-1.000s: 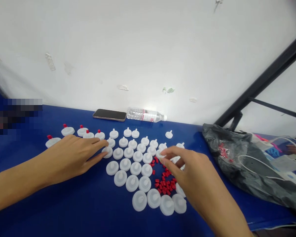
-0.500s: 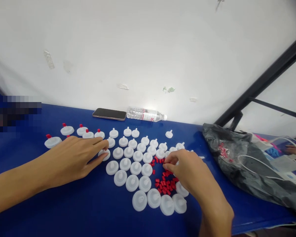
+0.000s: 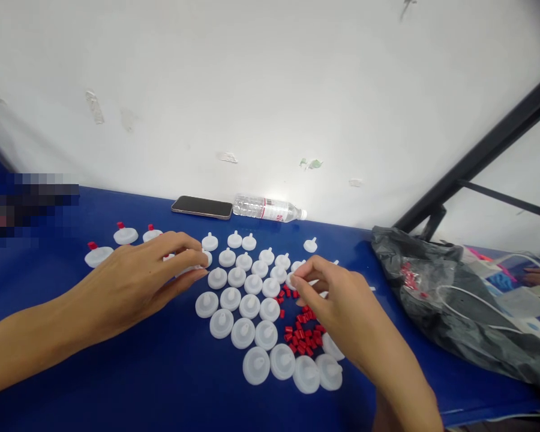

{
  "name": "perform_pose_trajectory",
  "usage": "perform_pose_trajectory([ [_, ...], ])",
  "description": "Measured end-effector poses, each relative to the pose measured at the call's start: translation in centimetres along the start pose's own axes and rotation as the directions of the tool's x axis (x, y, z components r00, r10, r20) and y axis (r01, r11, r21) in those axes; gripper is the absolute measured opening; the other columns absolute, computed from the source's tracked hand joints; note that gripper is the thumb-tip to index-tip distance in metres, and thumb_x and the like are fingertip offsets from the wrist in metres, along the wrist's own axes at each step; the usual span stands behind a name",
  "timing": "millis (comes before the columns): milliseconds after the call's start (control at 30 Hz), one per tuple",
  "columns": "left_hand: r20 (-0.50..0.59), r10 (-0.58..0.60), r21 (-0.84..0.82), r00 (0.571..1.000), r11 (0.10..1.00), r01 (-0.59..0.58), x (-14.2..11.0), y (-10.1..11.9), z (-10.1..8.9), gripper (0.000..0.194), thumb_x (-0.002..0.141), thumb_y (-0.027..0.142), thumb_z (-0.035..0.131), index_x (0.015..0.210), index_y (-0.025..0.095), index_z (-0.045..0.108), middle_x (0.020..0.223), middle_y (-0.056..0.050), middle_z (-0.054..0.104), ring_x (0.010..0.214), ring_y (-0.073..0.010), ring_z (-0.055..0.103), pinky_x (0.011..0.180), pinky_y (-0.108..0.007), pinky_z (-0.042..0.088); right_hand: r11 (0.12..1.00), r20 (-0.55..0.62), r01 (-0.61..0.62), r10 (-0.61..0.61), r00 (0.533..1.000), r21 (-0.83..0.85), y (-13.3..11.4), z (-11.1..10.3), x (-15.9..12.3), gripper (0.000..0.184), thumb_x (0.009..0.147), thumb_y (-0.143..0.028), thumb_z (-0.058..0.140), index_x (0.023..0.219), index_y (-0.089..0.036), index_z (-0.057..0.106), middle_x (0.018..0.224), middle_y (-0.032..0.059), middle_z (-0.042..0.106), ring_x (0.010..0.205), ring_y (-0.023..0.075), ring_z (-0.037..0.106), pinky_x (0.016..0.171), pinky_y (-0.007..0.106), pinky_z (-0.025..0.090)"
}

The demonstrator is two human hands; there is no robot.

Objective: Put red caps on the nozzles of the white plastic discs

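My left hand is at the left side of a group of white nozzle caps. Its thumb and fingers close around one white nozzle cap, which they mostly hide. Over a pile of small red caps, my right hand has its thumb and index finger pinched together; whatever lies between the tips is hidden. Several white nozzle caps stand in loose rows between my hands, spouts up. Beyond my left hand, a few white nozzle caps with red tips stand apart.
A phone and a clear plastic bottle lie along the wall. On the right, a dark plastic bag has a clear bag of red pieces and a white cable on it. A black metal frame rises behind.
My left thumb and fingers have drawn closer together around the white nozzle cap. My right hand has risen slightly from the red caps, still pinched. The view has shifted slightly.
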State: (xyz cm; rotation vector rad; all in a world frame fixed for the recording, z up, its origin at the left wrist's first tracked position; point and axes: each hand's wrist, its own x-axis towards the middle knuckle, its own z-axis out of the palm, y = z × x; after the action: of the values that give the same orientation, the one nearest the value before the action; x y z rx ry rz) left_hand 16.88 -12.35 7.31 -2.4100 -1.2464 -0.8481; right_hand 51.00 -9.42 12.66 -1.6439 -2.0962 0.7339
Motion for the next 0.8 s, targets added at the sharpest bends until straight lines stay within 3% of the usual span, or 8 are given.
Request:
perform_pose_trajectory([
  [100,-0.008,-0.006,-0.006,1.000,1.000,0.006,0.1,0.7,0.0,0.043,0.128,0.059,0.044,0.127,0.030,0.075,0.109,-0.002,0.077,0.068,-0.0131,0.070,0.051,-0.025,0.042,0.950,-0.005,0.091,-0.093,0.996,0.298,-1.1,0.8,-0.4,0.014,0.107,-0.033,0.073,0.094,-0.028,0.075,0.091,0.0000,0.088,0.086,0.0243,0.085,0.071,0.034,0.058],
  [233,-0.046,0.009,-0.041,0.999,0.999,-0.011,-0.2,1.2,0.4,0.054,0.120,0.076,0.053,0.118,0.027,0.075,0.102,0.001,0.075,0.060,-0.0109,0.059,0.050,-0.027,0.041,0.854,-0.073,0.187,-0.173,0.982,0.486,-2.8,2.3,-0.6,0.007,0.099,-0.031,0.084,0.104,-0.032,0.089,0.101,-0.0023,0.091,0.083,0.0200,0.082,0.070,0.031,0.061],
  [367,-0.079,0.038,-0.042,0.996,0.998,-0.042,-0.6,1.4,0.9,0.053,0.117,0.079,0.058,0.112,0.028,0.068,0.088,0.006,0.076,0.050,-0.0105,0.051,0.049,-0.031,0.033,0.779,-0.069,0.208,-0.208,0.976,0.591,-4.6,3.8,-0.9,0.011,0.095,-0.024,0.093,0.092,-0.035,0.095,0.098,-0.0053,0.093,0.086,0.0182,0.084,0.073,0.028,0.062],
  [500,-0.092,0.040,-0.072,0.995,0.996,-0.047,-1.0,1.9,1.1,0.047,0.118,0.077,0.061,0.115,0.030,0.068,0.073,0.009,0.071,0.048,-0.0119,0.056,0.052,-0.033,0.036,0.741,-0.043,0.210,-0.239,0.970,0.637,-6.0,5.1,-1.3,0.020,0.094,-0.014,0.094,0.091,-0.034,0.097,0.093,-0.0063,0.092,0.085,0.0162,0.085,0.072,0.024,0.061],
  [633,-0.116,0.035,-0.130,0.993,0.990,-0.050,-1.0,2.5,1.0,0.042,0.119,0.073,0.063,0.117,0.031,0.066,0.076,0.009,0.074,0.054,-0.0123,0.064,0.056,-0.031,0.044,0.739,-0.007,0.204,-0.260,0.966,0.642,-6.6,5.6,-1.5,0.024,0.095,-0.011,0.091,0.090,-0.033,0.098,0.090,-0.0060,0.092,0.083,0.0150,0.084,0.076,0.024,0.061],
  [800,-0.128,-0.031,-0.204,0.991,0.979,0.004,-1.0,3.3,0.2,0.038,0.120,0.070,0.063,0.123,0.033,0.069,0.086,0.006,0.081,0.059,-0.0135,0.069,0.053,-0.030,0.049,0.705,0.001,0.160,-0.222,0.975,0.691,-6.6,5.7,-1.6,0.016,0.091,-0.016,0.096,0.089,-0.032,0.098,0.087,-0.0051,0.092,0.077,0.0165,0.082,0.068,0.025,0.059],
])
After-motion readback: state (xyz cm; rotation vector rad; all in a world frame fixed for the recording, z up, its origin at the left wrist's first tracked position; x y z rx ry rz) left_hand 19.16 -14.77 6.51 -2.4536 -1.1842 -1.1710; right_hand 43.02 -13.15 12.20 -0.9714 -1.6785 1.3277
